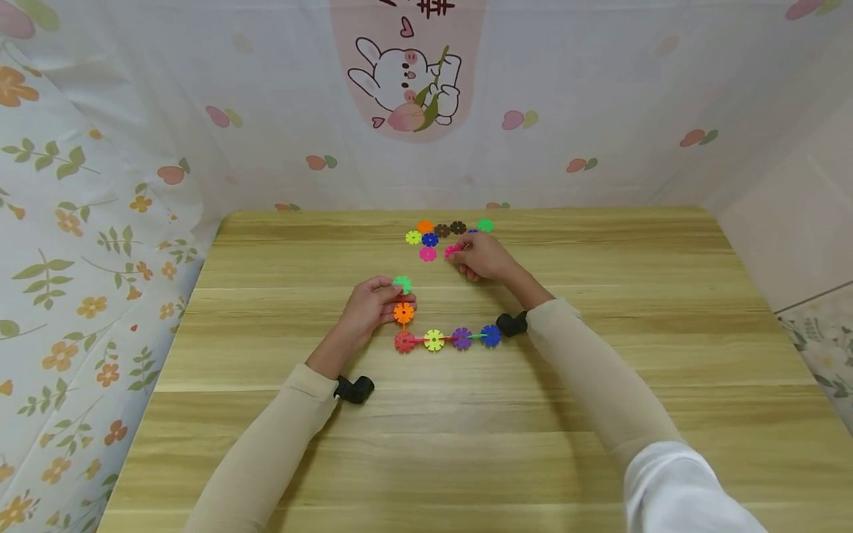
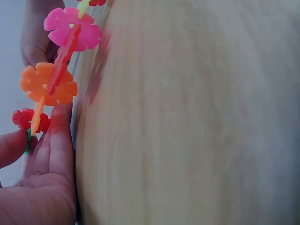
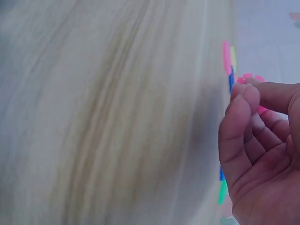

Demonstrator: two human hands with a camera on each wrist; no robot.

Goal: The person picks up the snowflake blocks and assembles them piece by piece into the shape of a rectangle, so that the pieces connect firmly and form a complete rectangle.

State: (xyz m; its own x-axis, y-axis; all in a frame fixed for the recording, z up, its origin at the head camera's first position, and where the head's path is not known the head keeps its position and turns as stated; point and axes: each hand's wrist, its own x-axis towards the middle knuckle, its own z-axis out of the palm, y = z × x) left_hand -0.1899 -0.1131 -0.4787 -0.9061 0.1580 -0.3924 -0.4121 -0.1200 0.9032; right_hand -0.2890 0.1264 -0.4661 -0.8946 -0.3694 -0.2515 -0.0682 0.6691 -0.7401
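Note:
My left hand [image 1: 365,305] pinches a green notched plastic disc [image 1: 402,284] at the upper end of an L-shaped chain of interlocking flower discs. Down from it run an orange disc [image 1: 403,313] and a red corner disc [image 1: 404,341]. To the right follow a yellow disc [image 1: 434,340], a purple disc [image 1: 462,338] and a blue disc [image 1: 491,335], with edge-on discs linking them. Farther back, my right hand [image 1: 488,257] holds a pink disc [image 1: 451,252] between thumb and fingers; in the right wrist view the fingers partly hide this pink disc [image 3: 260,110].
Loose discs lie at the back of the wooden table [image 1: 600,311]: another pink disc [image 1: 428,254], a yellow-green one [image 1: 413,237], an orange one [image 1: 425,226], a green one [image 1: 486,225], plus several brown and blue. A printed curtain [image 1: 266,89] hangs behind.

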